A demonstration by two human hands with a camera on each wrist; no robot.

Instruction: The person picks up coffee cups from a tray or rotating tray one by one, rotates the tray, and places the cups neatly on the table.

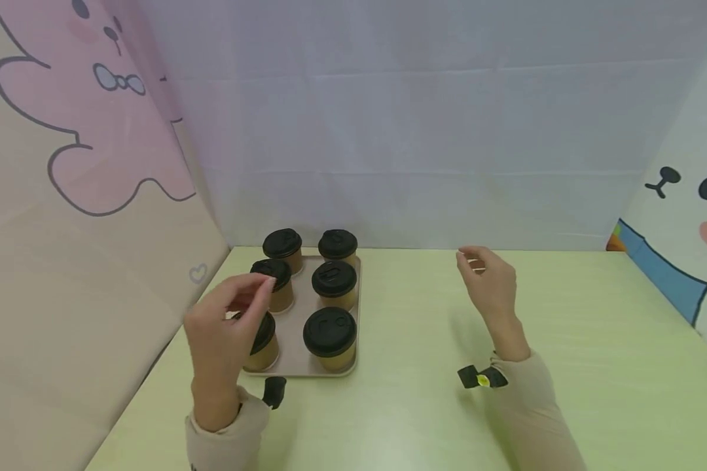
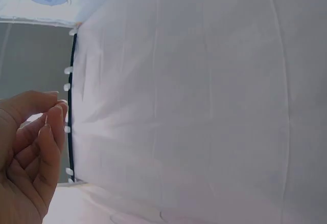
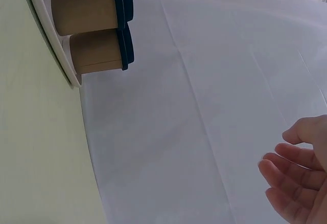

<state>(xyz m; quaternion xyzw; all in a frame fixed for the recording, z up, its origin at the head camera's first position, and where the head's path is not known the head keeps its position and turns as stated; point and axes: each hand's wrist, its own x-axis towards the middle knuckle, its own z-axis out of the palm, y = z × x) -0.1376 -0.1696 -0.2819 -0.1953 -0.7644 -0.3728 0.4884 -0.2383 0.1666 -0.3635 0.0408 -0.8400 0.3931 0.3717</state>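
Note:
Several brown paper coffee cups (image 1: 337,362) with black lids (image 1: 330,331) stand in two columns on a light rectangular tray (image 1: 297,366). My left hand (image 1: 226,320) is raised over the tray's left side and overlaps two cups in the head view. Its fingers are loosely curled, thumb close to the fingertips, with nothing held; the left wrist view shows that hand (image 2: 36,147) against the curtain. Off to the right of the tray, my right hand (image 1: 489,281) is raised above the table, loosely curled and holding nothing. In the right wrist view, the cups (image 3: 87,9) show from the side.
The tray sits at the left of a pale green table (image 1: 412,392). A whitish curtain (image 1: 418,144) hangs along the back edge. Cloth printed with a pink animal (image 1: 112,124) covers the left side, and a white animal print (image 1: 683,216) is on the right.

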